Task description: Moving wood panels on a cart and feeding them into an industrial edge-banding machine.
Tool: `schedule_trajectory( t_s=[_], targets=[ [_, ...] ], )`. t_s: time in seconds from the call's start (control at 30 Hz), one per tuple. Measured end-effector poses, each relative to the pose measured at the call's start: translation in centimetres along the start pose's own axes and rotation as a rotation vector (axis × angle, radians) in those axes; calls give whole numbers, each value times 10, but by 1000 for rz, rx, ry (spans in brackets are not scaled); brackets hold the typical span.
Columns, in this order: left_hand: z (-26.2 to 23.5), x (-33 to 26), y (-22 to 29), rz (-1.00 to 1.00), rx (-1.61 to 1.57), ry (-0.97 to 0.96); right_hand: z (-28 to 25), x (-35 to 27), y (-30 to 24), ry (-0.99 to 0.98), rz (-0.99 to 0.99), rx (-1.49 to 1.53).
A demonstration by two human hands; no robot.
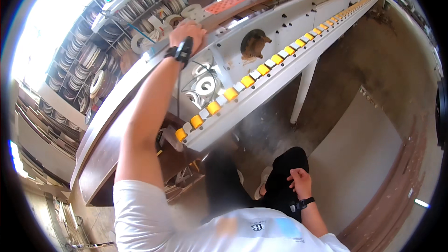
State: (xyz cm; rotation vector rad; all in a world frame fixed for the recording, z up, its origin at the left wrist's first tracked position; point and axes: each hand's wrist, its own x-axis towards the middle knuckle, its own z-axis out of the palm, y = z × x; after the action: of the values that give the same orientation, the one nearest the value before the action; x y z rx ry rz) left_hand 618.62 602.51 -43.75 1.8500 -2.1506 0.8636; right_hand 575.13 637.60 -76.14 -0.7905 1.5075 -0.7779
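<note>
My left hand (189, 35) reaches far forward to the edge of a long machine, next to its orange perforated guard (235, 1). Its back faces up, and the fingertips are too hidden to show whether it grips anything. A black strap with a small device sits on that wrist. Lower and to the right, my right hand (301, 182) hangs near my knee, its fingers loosely bent and apart, nothing visible in them. Between the hands runs the machine's pale rail (219, 126), lined with yellow rollers (247, 81). White rolls (205, 85) of banding lie below my left wrist.
Racks of banding rolls (86, 60) stand at the left, beyond a curved brown worktop (102, 158). A rail leg (304, 93) reaches the floor. At the right, a large grey panel (359, 135) lies by brown boards (392, 196). A thin cable hangs near my left forearm.
</note>
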Motion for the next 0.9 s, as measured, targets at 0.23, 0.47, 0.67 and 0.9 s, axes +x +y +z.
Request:
schedule_trajectory(
  t_s=[0.23,0.47,0.67,0.9],
  targets=[
    [13,-13,-9,-105,-146,-78,-8,5,27,-9,-38,39],
    [-36,-95,-82,-225,-180,-207,-8,-3,17,0,-70,89],
    [-49,-135,-121,-366,-109,-305,-6,-6,9,-12,-58,36],
    [-42,-128,-119,-329,-132,-282,-5,-5,18,19,-68,-40]
  ],
)
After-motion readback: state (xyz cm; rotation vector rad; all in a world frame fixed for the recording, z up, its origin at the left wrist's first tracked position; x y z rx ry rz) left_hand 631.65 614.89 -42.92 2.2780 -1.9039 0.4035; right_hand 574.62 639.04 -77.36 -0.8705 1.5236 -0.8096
